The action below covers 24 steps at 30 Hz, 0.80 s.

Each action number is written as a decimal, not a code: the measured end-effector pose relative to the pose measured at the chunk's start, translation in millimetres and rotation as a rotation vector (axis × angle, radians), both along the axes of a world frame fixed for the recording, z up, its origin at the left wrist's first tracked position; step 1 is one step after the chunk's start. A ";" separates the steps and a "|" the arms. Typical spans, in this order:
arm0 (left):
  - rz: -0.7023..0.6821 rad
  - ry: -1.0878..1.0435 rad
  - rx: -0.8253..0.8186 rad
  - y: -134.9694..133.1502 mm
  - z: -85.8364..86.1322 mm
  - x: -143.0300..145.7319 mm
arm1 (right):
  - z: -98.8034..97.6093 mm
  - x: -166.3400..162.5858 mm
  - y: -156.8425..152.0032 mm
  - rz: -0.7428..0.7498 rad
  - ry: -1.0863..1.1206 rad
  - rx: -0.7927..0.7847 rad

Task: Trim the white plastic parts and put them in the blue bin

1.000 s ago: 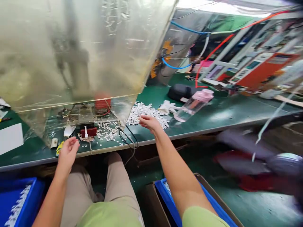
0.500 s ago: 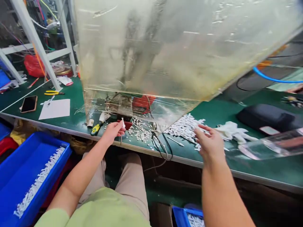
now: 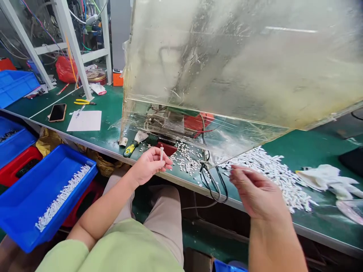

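A person's left hand [image 3: 149, 163] is pinching a slim white part [image 3: 161, 153] upright at the front edge of a green surface [image 3: 300, 145]. The right hand [image 3: 259, 190], its fingers curling inward, is hanging over the same edge near a heap of white pieces [image 3: 269, 162]; whether it is gripping anything is not showing. A scraper [image 3: 131, 148] is lying by the front edge, left of the white part.

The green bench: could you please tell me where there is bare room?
Bare: between the pliers and plastic sheet; behind the white pile, left of the black case. Crowded: white bits by the left hand, the pile by the right hand.
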<state>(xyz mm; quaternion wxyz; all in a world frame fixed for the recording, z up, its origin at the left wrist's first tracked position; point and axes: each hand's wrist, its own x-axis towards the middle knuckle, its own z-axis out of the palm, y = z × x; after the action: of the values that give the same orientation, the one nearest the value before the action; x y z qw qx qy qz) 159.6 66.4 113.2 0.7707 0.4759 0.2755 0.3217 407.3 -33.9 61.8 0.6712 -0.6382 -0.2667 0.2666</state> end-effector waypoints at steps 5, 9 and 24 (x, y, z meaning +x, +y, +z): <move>-0.007 0.198 0.326 -12.1 1.9 9.2 | 6.6 -61.9 19.1 0.373 -0.481 0.008; 0.052 0.360 0.587 -11.3 1.8 9.0 | 12.4 -91.4 28.4 0.538 -0.619 0.033; 0.191 0.154 0.353 -0.1 -3.3 0.4 | 2.4 -90.0 54.0 0.507 -0.204 -0.134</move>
<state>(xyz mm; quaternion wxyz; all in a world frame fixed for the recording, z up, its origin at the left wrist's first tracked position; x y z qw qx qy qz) 160.0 66.4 109.8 0.6182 0.5984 0.3170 0.3991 317.3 20.1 64.2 0.5091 -0.6177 -0.4658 0.3773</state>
